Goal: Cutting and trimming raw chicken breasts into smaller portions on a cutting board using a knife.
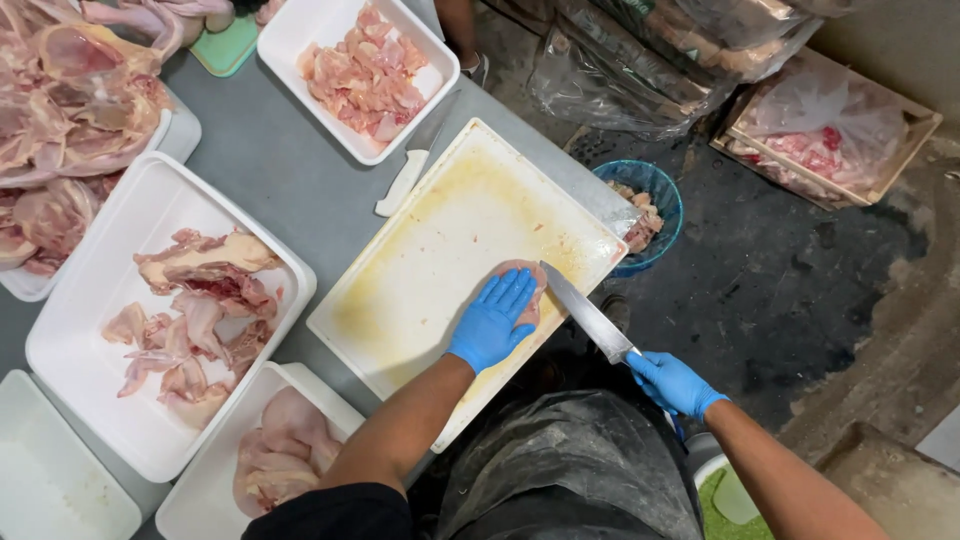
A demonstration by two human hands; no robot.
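Chicken piece [528,290] pinned flat under the left hand [493,322] on the cutting board [440,240]; right hand [672,382] grips the knife [588,313] — best keep those fingertips clear of the blade.

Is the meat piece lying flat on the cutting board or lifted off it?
Flat: the left hand presses the meat piece onto the cutting board.

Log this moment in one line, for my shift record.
left hand: flat on chicken piece | right hand: holds knife | blade at meat | on cutting board
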